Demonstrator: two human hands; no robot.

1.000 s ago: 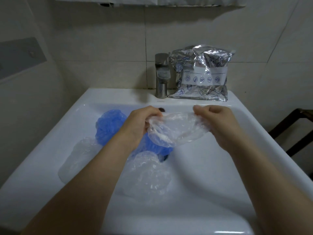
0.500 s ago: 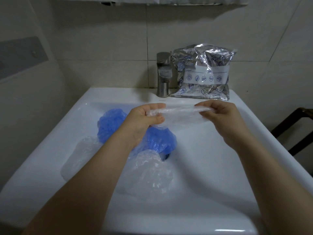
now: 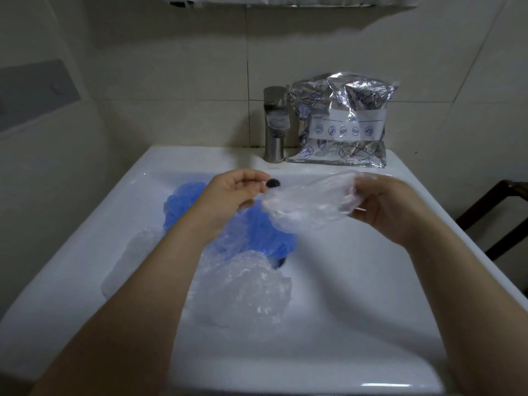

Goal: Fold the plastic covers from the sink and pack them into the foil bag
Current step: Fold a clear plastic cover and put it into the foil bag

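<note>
Below, the white sink [image 3: 357, 281] holds crumpled blue covers [image 3: 257, 232] and clear covers [image 3: 245, 287]. Behind, the crinkled foil bag [image 3: 340, 121] stands by the tap [image 3: 275, 124]. The right hand [image 3: 385, 207] grips a filmy clear cover [image 3: 305, 204]; the left hand [image 3: 231, 192] pinches its edge.

White ceramic sink [image 3: 357, 295] filling the lower frame. In its basin, left of centre: two blue plastic covers [image 3: 257, 235] and clear plastic covers [image 3: 245, 290]. On its back ledge, upper centre: metal faucet [image 3: 275, 124] and, just beside it, foil bag [image 3: 341, 121].
</note>
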